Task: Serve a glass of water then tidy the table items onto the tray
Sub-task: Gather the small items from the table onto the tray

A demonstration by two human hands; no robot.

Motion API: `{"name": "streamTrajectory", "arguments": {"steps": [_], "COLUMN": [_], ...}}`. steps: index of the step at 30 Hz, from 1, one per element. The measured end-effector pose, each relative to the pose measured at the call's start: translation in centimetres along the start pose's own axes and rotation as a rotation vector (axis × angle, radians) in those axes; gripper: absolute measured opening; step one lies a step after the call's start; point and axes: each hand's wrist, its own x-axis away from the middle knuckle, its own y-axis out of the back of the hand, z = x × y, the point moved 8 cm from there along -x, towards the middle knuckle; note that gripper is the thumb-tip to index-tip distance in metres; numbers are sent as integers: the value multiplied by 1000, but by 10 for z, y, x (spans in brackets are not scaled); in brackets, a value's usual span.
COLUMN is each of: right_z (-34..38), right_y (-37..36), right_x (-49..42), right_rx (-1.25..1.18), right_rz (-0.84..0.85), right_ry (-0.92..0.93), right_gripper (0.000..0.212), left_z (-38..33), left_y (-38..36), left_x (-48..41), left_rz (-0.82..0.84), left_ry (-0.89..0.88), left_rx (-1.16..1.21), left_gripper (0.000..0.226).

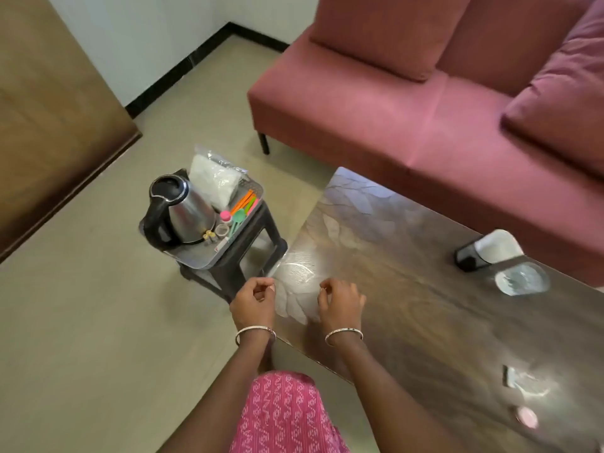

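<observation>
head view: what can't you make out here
All in the head view:
- Glass: water level lost in glare.
- Left hand and right hand: curled fingers hide whether they pinch anything.
- Small bits beside the kettle on the tray: too small to name.
- Wrapper and pink disc: blurred, glare.
</observation>
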Motion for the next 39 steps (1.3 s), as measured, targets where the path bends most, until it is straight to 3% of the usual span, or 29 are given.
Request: {"name": "streamTrajectory", "arguments": {"steps": [12, 22, 30, 39], "right_z": [-186, -334, -435, -537], "right_y": [152, 206, 211, 211], "right_x": [159, 246, 269, 226], "right_rx": [-204, -388, -425, -447], "right_rz": [-277, -504, -553, -410], "right_ry": [-342, -720, -889, -995], "right_gripper": [10, 7, 9, 8], "left_z": [-53, -69, -52, -40], "left_y": [-107, -223, -327, -438], "left_x": [212, 333, 376, 378], "left_rz": [436, 731, 826, 782], "left_ry": [-189, -285, -263, -69], "left_rx": [-145, -315, -448, -683], "left_gripper": [10, 16, 20, 16]}}
